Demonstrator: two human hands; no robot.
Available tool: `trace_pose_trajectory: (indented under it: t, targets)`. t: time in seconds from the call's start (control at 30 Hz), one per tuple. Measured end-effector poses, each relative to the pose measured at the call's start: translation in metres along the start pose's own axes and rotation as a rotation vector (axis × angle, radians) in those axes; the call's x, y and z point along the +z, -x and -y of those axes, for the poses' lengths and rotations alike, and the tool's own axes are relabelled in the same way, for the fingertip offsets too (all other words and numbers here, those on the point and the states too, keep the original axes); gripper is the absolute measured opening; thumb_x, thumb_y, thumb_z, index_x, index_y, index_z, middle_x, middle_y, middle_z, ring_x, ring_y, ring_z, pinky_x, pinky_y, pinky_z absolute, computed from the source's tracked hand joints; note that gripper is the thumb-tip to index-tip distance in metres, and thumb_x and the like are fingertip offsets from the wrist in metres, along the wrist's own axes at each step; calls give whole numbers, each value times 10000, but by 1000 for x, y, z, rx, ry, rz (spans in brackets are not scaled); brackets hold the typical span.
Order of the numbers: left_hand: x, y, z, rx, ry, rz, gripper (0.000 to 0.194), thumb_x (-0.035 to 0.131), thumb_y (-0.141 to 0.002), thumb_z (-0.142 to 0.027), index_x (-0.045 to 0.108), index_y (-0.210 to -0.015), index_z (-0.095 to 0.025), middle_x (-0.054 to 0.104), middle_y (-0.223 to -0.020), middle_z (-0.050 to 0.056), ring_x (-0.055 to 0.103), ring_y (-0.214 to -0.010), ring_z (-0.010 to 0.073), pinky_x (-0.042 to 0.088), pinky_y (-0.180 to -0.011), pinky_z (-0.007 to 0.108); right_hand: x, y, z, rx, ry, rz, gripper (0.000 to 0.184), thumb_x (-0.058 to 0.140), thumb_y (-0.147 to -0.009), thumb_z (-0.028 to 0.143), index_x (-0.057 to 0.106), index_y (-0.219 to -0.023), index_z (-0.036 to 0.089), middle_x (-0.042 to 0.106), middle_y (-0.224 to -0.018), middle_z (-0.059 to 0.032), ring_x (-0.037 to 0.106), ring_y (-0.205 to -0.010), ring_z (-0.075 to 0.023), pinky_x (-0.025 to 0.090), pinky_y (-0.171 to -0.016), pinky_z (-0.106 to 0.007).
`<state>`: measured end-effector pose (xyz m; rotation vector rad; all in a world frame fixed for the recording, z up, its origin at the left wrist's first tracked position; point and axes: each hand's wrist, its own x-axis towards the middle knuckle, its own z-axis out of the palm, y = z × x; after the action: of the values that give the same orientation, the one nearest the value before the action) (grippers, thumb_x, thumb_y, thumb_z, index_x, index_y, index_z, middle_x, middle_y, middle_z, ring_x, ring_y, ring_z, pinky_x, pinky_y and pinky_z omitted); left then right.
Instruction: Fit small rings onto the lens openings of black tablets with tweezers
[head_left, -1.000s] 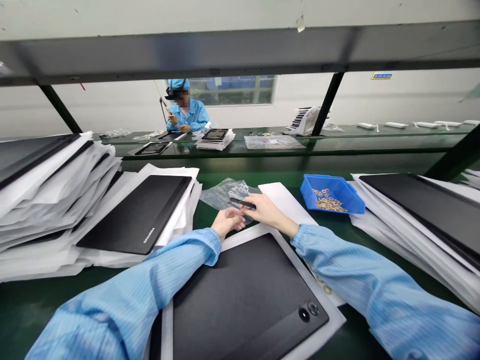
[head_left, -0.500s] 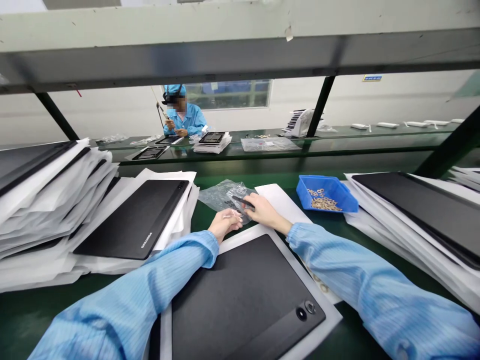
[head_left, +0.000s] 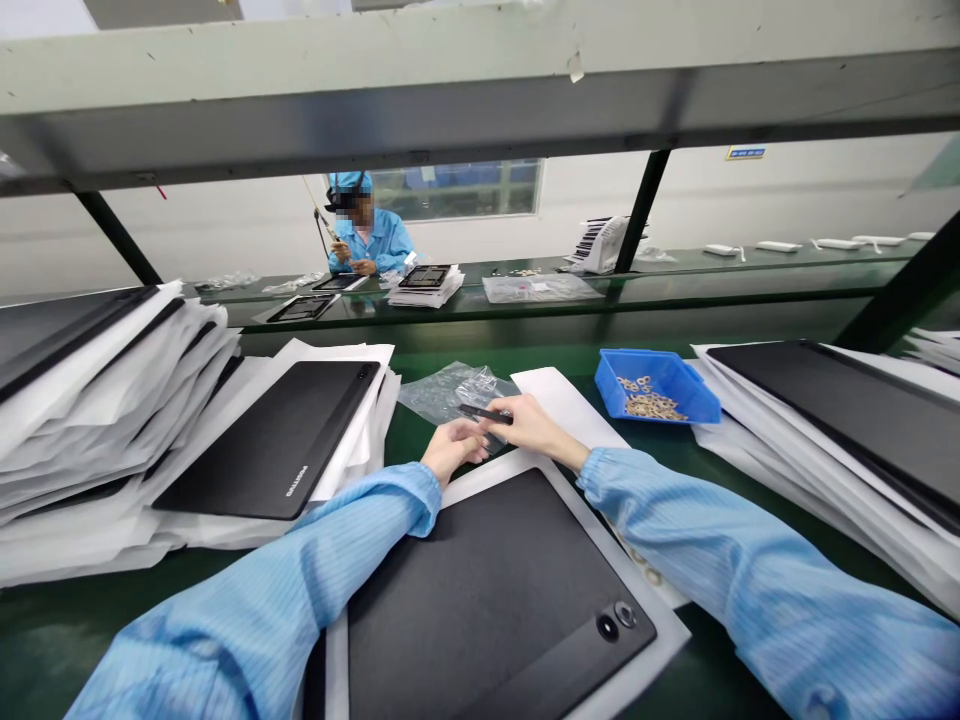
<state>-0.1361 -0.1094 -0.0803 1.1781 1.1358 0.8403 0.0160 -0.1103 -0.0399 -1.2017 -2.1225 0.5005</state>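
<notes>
My right hand [head_left: 531, 425] is closed on a slim dark stick-like tool [head_left: 481, 413], which points left; its exact kind does not show. Close beside it, my left hand [head_left: 452, 452] has its fingers pressed together near the clear plastic bag [head_left: 456, 390]. Whatever those fingers pinch is too small to make out. Below both hands, a black tablet [head_left: 487, 600] lies back side up on a white sheet, its camera ring at the lower right. My left sleeve crosses its upper left edge.
A blue tray [head_left: 701, 400] of small tan rings stands at right. A white sheet [head_left: 551, 390] lies beside it. Stacks of sleeved tablets [head_left: 262, 440] flank me, left and right [head_left: 847, 410]. A shelf beam [head_left: 480, 110] crosses overhead. A co-worker [head_left: 382, 235] sits across.
The dark tool has swung from slanting to nearly level, and my right hand has turned slightly with it. My left fingers have curled in closer to it.
</notes>
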Motion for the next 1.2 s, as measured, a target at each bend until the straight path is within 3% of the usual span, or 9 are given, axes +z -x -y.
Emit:
trace_pose_trajectory:
  t: [0.23,0.47,0.6,0.7,0.77,0.87,0.97,1.07,1.2]
  targets:
    - [2,-4,3,-9,-81,-31,172,566,-917,-264,582,-1002,-116,605,-900,32,599,-714,122,530,-624,267,1,-1,-2,94,-81,-26,158,548,-709,171,549,-553,141,487,-522,22,407,-539,-106,272,-556,-242]
    - [-1,8,-14,5,-268,49,210,552,-925,-308,581,-1002,-114,609,-889,34,600,-704,121,527,-618,265,-13,-6,-1,241,-260,35,259,499,-747,361,510,-596,150,322,-473,65,260,-447,-74,198,-454,-229]
    - [-12,16,-30,-41,-514,158,363,499,-939,-421,583,-764,-115,545,-602,-35,465,-435,63,411,-445,196,-34,3,14,316,-340,111,275,536,-732,383,530,-588,148,285,-437,81,211,-411,-61,154,-423,-226]
    - [-19,32,-42,-31,-754,242,516,585,-854,-473,487,-462,-153,411,-389,-48,332,-315,65,243,-376,215,-54,39,24,388,-351,179,251,601,-696,356,583,-583,133,340,-437,64,232,-416,-58,144,-419,-226]
    - [-16,45,-47,63,-879,269,571,643,-789,-437,369,-358,-180,317,-341,-47,268,-311,67,161,-401,246,-64,75,29,440,-318,229,231,617,-689,343,615,-599,130,408,-464,41,286,-435,-67,178,-421,-225]
    - [1,66,-46,259,-944,318,499,571,-801,-356,313,-409,-187,266,-392,-51,214,-375,85,120,-465,271,-66,133,39,531,-326,265,235,595,-715,351,604,-617,138,496,-528,15,404,-499,-96,296,-469,-224]
    - [22,85,-31,488,-994,528,352,499,-814,-290,360,-508,-183,372,-467,-36,318,-436,105,173,-497,259,-56,174,46,622,-409,194,251,566,-744,361,560,-614,147,482,-551,22,426,-534,-102,343,-524,-226]
    - [34,92,-13,746,-1100,661,324,396,-875,-267,344,-566,-187,420,-515,-27,374,-454,112,194,-493,252,-45,190,48,676,-438,111,242,563,-750,353,544,-617,151,438,-562,32,401,-539,-97,332,-533,-225]
    - [33,88,-2,911,-1143,618,348,342,-922,-258,322,-581,-190,398,-503,-37,378,-435,107,203,-476,245,-39,188,48,697,-456,77,217,573,-739,331,545,-620,152,449,-569,29,407,-544,-99,337,-534,-225]
